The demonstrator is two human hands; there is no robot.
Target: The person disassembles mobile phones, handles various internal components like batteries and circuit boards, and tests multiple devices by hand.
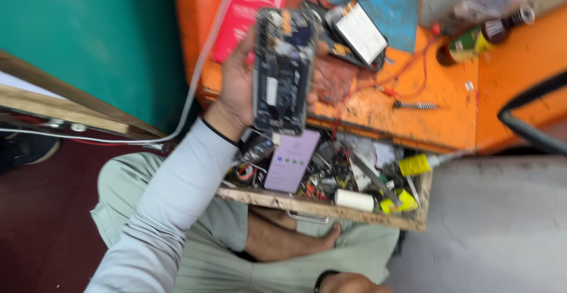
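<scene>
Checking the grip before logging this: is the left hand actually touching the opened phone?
Touching. The head view shows the left hand wrapped behind the opened phone, with fingertips curling over its right edge and the palm against its left edge.

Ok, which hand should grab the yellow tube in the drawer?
Probably the right hand: it shows nothing in it and sits on the same side as the yellow tube. The left hand is busy holding the opened phone.

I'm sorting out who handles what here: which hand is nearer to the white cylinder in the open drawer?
The right hand. It rests low on the lap, just below the drawer's front edge where the white cylinder lies. The left hand is raised above the drawer, holding the opened phone.
</scene>
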